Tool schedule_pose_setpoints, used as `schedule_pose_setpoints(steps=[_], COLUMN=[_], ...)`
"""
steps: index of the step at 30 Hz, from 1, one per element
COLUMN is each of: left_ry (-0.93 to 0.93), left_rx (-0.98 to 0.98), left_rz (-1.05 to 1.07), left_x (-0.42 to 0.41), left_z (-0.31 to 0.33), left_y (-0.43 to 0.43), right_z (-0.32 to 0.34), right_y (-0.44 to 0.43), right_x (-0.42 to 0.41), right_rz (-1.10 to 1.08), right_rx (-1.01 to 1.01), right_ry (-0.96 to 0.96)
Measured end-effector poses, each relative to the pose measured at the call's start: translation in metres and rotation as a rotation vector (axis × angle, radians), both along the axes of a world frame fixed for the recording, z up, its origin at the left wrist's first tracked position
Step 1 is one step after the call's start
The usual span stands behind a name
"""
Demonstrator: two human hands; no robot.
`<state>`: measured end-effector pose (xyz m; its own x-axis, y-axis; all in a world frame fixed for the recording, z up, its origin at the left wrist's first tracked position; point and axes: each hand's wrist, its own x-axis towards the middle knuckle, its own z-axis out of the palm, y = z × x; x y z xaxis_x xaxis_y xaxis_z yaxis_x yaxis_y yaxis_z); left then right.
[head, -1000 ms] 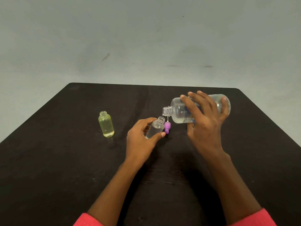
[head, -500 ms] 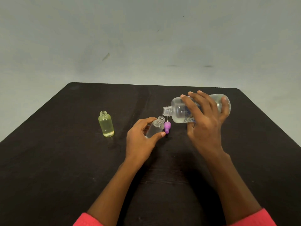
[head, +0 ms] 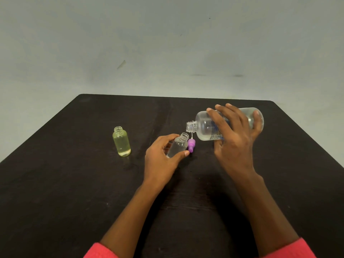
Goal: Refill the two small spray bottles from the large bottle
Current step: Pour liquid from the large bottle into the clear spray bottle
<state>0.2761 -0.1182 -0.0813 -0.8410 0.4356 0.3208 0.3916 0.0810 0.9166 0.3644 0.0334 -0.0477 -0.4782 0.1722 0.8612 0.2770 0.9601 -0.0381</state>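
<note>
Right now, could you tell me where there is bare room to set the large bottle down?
Bare table lies right of the right hand, and between the yellow bottle and the left edge. Crowded: the middle, where the left hand holds the clear bottle beside the purple cap under the large bottle.

- A plain indoor room with a simple tabletop work spot. Whether it is a home, an office or a lab cannot be told.
- A dark brown wooden table (head: 55,192) with rounded far corners, its surface streaked and smeared.
- Behind it, a pale grey-green painted wall (head: 167,43) with scuffs and dark marks.
- Uncapped plastic bottles: a large clear bottle (head: 202,127), a small clear bottle (head: 178,146) and a small bottle of yellowish liquid (head: 121,142).
- A purple spray cap (head: 191,145).
</note>
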Motion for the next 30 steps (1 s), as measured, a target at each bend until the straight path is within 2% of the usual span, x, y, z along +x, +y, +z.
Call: schedule_pose_setpoints(steps=[19,30], left_ry=[0.019,0.031], left_rx=[0.021,0.020], left_rz=[-0.006,-0.005], left_x=[0.0016,0.0018], left_z=[0.0022,0.0033], left_y=[-0.0004,-0.0007], right_z=[-0.0022,-0.0069], right_y=[0.0010,0.0023], right_x=[-0.0007,-0.0027], right_rz=[0.016,0.056], right_rx=[-0.021,-0.099], right_ry=[-0.019,-0.041])
